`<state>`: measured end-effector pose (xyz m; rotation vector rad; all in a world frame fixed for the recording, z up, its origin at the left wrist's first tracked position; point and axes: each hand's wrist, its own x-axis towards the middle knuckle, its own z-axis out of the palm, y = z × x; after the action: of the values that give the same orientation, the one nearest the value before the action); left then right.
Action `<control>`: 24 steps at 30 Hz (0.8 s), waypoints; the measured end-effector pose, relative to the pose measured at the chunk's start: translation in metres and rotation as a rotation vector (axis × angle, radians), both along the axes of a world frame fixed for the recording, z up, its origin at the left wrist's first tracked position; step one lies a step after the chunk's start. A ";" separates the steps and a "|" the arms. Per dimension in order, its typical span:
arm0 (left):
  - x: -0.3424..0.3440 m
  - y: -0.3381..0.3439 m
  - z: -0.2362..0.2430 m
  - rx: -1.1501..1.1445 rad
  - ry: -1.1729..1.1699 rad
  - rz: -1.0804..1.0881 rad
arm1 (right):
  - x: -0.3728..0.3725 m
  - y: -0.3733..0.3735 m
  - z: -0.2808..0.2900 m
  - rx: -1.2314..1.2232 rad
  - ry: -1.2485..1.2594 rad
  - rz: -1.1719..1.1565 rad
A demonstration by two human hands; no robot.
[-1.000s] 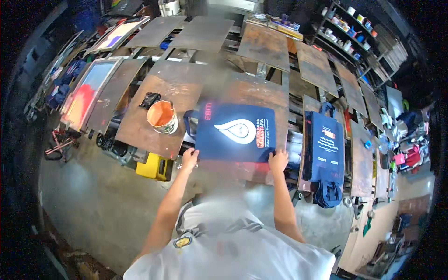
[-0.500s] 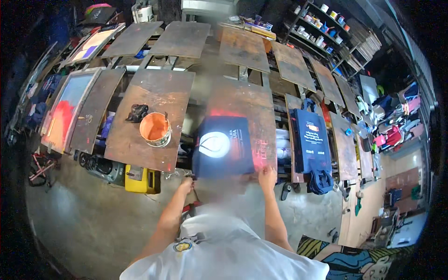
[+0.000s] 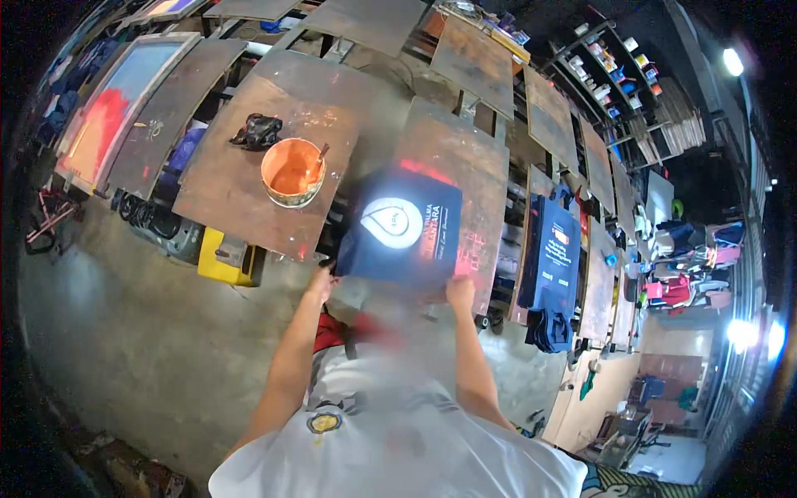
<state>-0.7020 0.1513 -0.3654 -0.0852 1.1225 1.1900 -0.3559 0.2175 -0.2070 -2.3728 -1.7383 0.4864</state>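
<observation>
Both hands are closed, each pinching a near corner of the bag: the left hand at its left corner, the right hand at its right. From where I stand the fingertips are too small to make out, and a blur covers much of the near edge between them. The bag spreads in front of the person, mostly over the middle board, its left part over the gap beside the left board, where a pail stands. I can't tell how much of the bag touches the wood.

Handling it well, I'd say, means an even pull from both corners, enough to draw the cloth smooth without skewing it, and a shift to the right so that left part has board under it. The board's edges and the red marks just right of the bag seem fair guides for squaring it.

The printed side faces up. The white drop points left, its round end right; the lettering runs away from the person, letter tops leftward. The bag's long axis looks to lie left to right, though the slant of view makes that less than certain.
</observation>
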 end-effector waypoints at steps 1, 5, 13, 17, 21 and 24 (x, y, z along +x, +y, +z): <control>0.000 0.007 0.003 0.054 -0.041 0.047 | 0.009 0.010 -0.009 0.018 -0.013 0.027; 0.005 0.029 0.031 0.100 0.120 0.177 | 0.041 0.021 0.014 0.093 -0.027 0.035; 0.021 0.025 0.085 0.130 0.225 0.122 | 0.109 -0.003 0.008 0.093 0.355 0.061; 0.017 -0.006 0.082 0.137 0.155 0.166 | 0.104 -0.027 0.010 0.081 0.741 -0.108; 0.039 -0.015 0.109 0.035 0.157 0.122 | 0.100 -0.030 0.033 0.138 0.649 -0.038; 0.049 -0.012 0.120 -0.054 0.146 0.062 | 0.100 -0.023 0.038 0.189 0.592 0.035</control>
<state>-0.6533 0.1397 -0.2453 -0.0759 1.2880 1.2361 -0.2561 0.1948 -0.1695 -1.8181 -1.4708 0.8767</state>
